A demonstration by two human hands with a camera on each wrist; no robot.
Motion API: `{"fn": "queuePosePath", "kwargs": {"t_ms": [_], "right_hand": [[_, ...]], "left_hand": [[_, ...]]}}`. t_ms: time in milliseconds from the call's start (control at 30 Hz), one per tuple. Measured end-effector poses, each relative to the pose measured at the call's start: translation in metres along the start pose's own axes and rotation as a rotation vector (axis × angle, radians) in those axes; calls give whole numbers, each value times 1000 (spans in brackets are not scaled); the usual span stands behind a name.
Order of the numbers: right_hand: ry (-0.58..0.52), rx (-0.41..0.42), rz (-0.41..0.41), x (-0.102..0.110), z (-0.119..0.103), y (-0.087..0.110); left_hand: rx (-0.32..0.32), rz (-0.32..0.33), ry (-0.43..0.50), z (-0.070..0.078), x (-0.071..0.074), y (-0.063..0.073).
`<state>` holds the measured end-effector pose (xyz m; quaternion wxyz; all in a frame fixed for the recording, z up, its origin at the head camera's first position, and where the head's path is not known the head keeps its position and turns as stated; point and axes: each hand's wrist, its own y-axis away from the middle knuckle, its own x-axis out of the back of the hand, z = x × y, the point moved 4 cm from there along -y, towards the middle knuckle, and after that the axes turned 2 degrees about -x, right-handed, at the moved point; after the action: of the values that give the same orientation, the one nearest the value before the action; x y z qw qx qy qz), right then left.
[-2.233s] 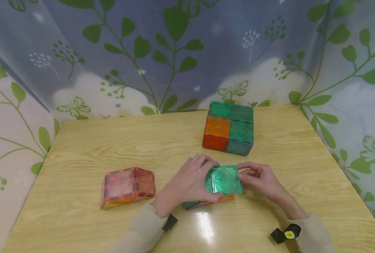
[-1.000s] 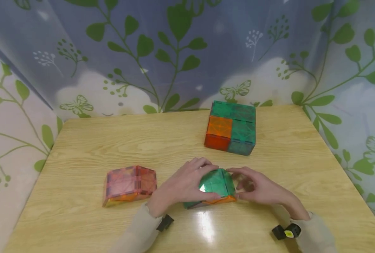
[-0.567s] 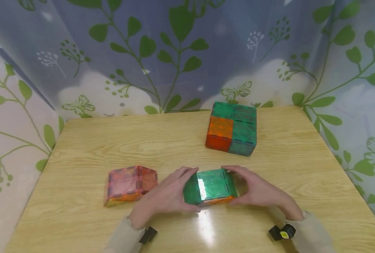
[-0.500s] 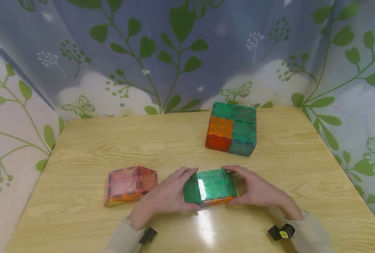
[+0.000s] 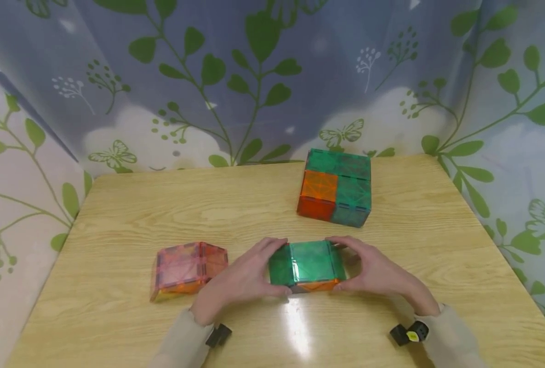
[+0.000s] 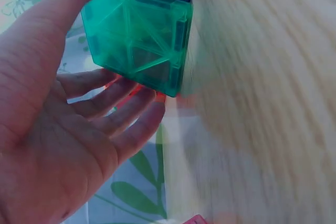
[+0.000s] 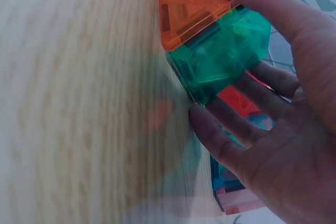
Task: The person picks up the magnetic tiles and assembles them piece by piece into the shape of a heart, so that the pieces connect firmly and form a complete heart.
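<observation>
A small box of translucent magnetic tiles [image 5: 312, 261], green on top and at both ends with orange on its front, sits on the table between my hands. My left hand [image 5: 244, 273] grips its left end, thumb at the front and fingers at the back. At the other end my right hand [image 5: 375, 268] holds it the same way. In the left wrist view a green end tile [image 6: 136, 38] faces the palm. The right wrist view shows my thumb on an orange tile [image 7: 197, 3], with the fingers along the far side.
Left of my left hand stands a pink and orange tile shape [image 5: 180, 266] with slanted sides. A larger tile block [image 5: 354, 191], green with one orange quarter, stands at the back right. Patterned curtains [image 5: 272, 92] border the wooden table [image 5: 162, 204] behind and at the sides.
A green tile held above the box has come down onto its top. My left hand has shifted to the left end, the right to the right end. The box has turned slightly straighter.
</observation>
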<state>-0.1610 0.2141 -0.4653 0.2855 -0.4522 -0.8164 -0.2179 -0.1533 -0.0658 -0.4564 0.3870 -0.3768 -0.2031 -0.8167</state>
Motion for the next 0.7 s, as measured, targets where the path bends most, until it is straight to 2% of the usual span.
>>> {"fn": "queuePosePath", "kwargs": {"t_ms": [233,467,600,700], "right_hand": [[-7,-19,39,8,8,2],[72,-51,46,19,10,7],[34,-73,23,22,13,9],[-34,-96,-9,22,16,9]], "left_hand": [[17,10,-3,-3,0,-7],[32,6,11,-3,1,-17],[65,-37,64,-3,1,-22],[97,-82,160,-5,1,-25]]}}
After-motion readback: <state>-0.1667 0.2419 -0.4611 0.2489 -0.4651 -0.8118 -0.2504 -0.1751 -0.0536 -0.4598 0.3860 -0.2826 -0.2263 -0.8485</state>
